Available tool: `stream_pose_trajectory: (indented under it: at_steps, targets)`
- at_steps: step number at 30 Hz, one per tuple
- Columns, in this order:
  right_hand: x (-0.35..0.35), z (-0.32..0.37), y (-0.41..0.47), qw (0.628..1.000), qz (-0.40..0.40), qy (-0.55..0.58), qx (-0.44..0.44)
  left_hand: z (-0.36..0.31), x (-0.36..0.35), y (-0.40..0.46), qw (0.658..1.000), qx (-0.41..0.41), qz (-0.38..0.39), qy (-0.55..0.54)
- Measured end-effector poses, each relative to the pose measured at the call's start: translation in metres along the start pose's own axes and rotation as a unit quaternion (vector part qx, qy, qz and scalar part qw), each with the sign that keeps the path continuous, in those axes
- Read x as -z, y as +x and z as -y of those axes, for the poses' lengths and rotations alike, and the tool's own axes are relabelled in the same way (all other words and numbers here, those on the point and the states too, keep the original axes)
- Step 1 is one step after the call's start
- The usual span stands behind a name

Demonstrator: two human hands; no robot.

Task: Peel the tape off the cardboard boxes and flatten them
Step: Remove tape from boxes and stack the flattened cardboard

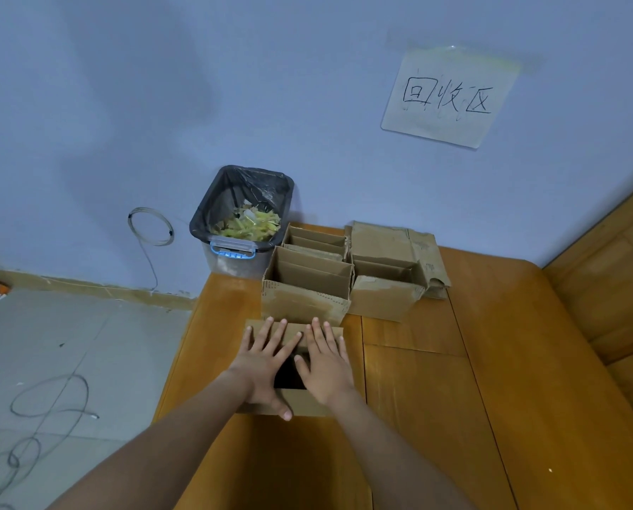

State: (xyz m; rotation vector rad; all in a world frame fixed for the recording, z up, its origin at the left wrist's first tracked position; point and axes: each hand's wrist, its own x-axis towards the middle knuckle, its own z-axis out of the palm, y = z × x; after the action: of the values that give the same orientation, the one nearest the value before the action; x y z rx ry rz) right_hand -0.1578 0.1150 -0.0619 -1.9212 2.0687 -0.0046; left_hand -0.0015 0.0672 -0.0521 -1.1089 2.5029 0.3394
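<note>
A small cardboard box [309, 406] lies on the wooden table [436, 399] right in front of me, with a dark opening showing between my hands. My left hand [265, 366] presses flat on its left part, fingers spread and straight. My right hand [326, 366] presses flat on its right part, fingers straight too. Behind it stand three open cardboard boxes: one directly behind [307, 288], one further back [315, 241], one to the right [385, 288]. Flattened cardboard [392, 237] lies at the back right.
A grey bin [234, 215] lined with a black bag holds yellowish tape scraps, left of the boxes beside the table. A paper sign [449, 97] hangs on the wall. Wire loops [50, 399] lie on the floor at left. A wooden bench back [609, 288] rises at right.
</note>
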Motion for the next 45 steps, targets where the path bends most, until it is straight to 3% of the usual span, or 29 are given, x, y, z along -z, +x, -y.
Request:
stream_pose_trajectory:
  at_steps: [4,17,24,33,38,45]
  targets:
    - [-0.007,-0.003,0.008,0.999,0.034,0.001,0.003,-0.001,-0.001,0.002,0.999,0.02,0.03,-0.011]
    - [-0.013,-0.015,0.008,0.999,0.012,0.021,0.041,0.008,-0.017,0.002,1.0,-0.004,-0.008,-0.027]
    - [-0.013,-0.033,-0.013,0.995,-0.046,0.069,0.05,0.019,-0.023,-0.013,0.99,-0.004,-0.1,-0.095]
    - [0.002,-0.064,-0.027,0.992,-0.077,0.094,-0.037,0.038,-0.022,-0.034,0.963,0.043,-0.205,-0.17]
    - [0.0,-0.079,-0.034,0.994,-0.064,0.054,-0.069,0.05,-0.025,-0.039,0.962,0.056,-0.194,-0.183]
    - [0.009,-0.082,-0.038,0.993,-0.024,0.103,-0.059,0.061,-0.034,-0.047,0.96,0.059,-0.167,-0.217]
